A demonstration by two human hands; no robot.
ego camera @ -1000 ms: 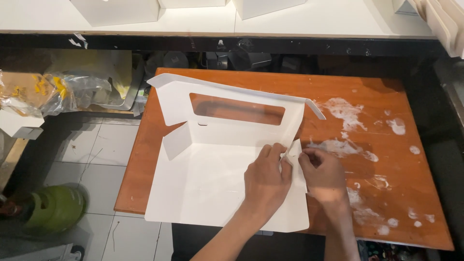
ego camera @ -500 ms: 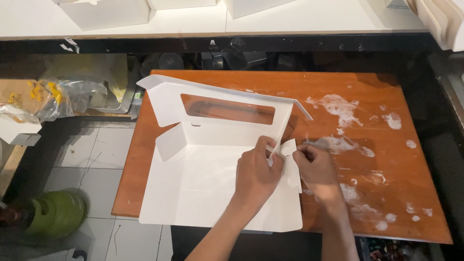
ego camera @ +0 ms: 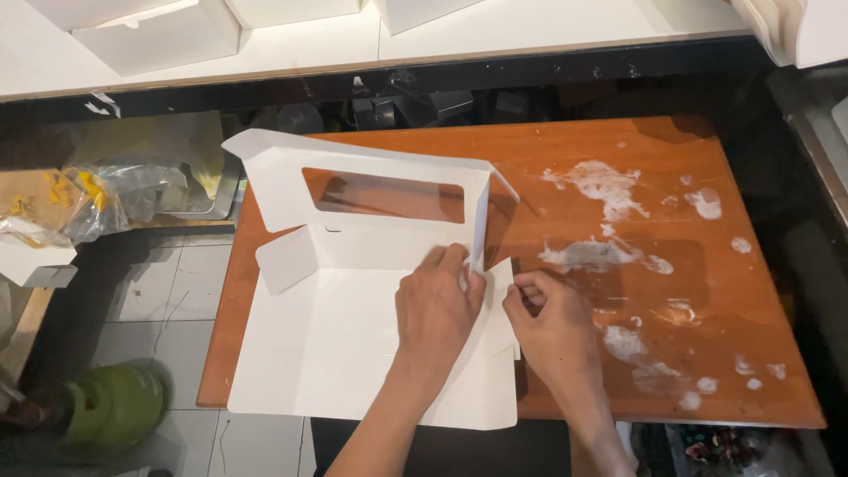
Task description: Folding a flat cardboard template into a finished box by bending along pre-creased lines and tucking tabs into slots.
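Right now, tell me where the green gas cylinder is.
In the head view, the green gas cylinder stands on the tiled floor at lower left, left of the wooden table.

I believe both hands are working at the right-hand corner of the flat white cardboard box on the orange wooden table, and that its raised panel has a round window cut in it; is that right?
Not quite: the head view shows a long rectangular window, not a round one. The rest holds: the left hand and right hand work at the right-hand corner of the flat white cardboard box on the orange wooden table.
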